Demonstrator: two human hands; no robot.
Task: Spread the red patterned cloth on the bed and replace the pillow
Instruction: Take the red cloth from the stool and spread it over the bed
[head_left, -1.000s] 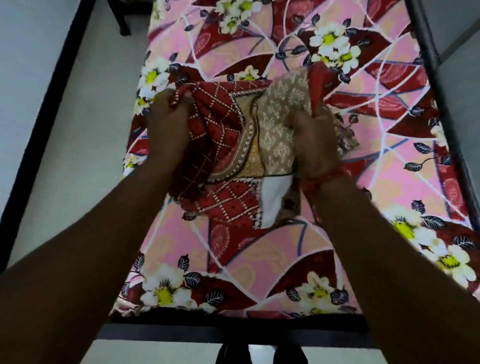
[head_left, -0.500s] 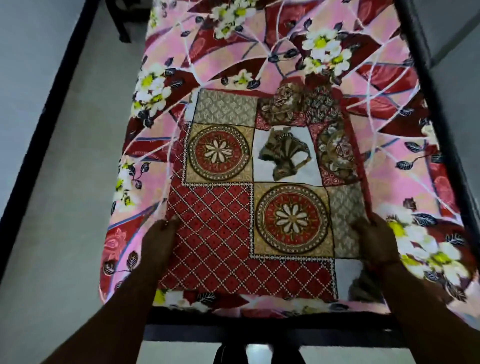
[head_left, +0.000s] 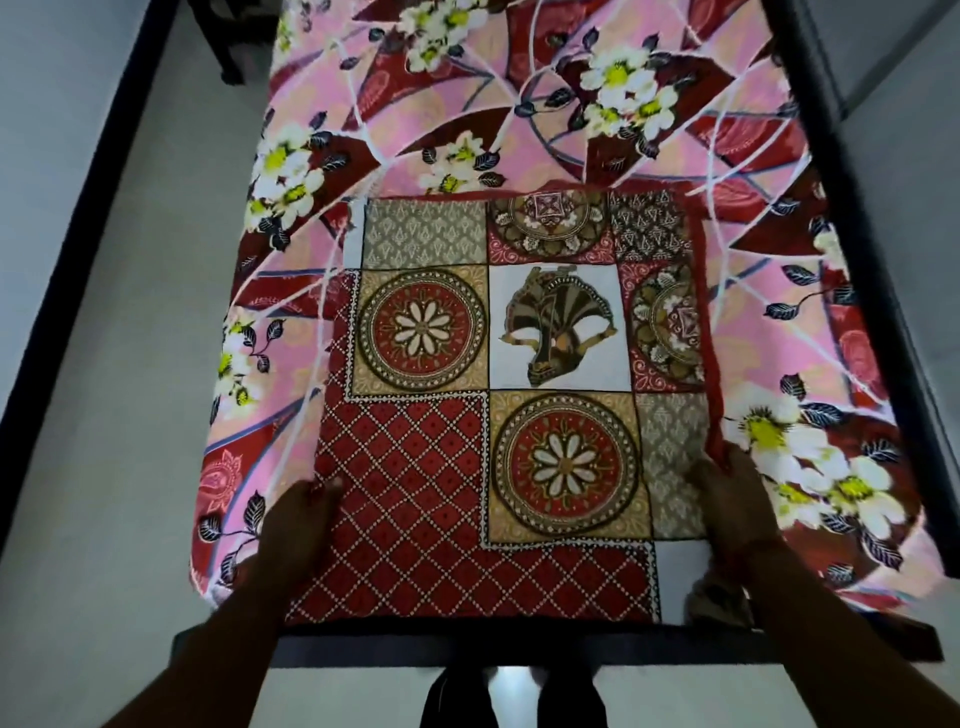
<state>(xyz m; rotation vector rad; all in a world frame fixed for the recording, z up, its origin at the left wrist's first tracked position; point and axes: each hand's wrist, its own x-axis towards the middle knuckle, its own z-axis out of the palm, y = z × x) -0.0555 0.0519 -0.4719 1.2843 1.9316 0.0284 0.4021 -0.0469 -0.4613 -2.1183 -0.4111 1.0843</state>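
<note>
**Red patterned cloth laid flat at foot end of bed, both hands on its side edges**

Red patterned cloth (head_left: 498, 415): lies open and flat on the bed, patchwork face up. Red diamond lattice fills the 7 o'clock corner; two round flower medallions sit at 9 and 5 o'clock of the white centre square with its fan-shaped motif. The near edge runs along the foot of the mattress, just above the dark bed frame (head_left: 545, 649).

Left hand (head_left: 296, 525): at the cloth's 8 o'clock edge, fingers curled down over the border, gripping it. Right hand (head_left: 737, 509): at the 4 o'clock edge, fingers bent over the red border, holding it. Exact finger placement under the fabric cannot be made out.

Bed: covered by a pink and maroon floral bedsheet (head_left: 519, 104), visible around the cloth at 9, 12 and 3 o'clock.

Beyond: pale floor (head_left: 114, 364) at 9 o'clock; the person's dark footwear (head_left: 514, 696) at 6 o'clock below the frame.
</note>
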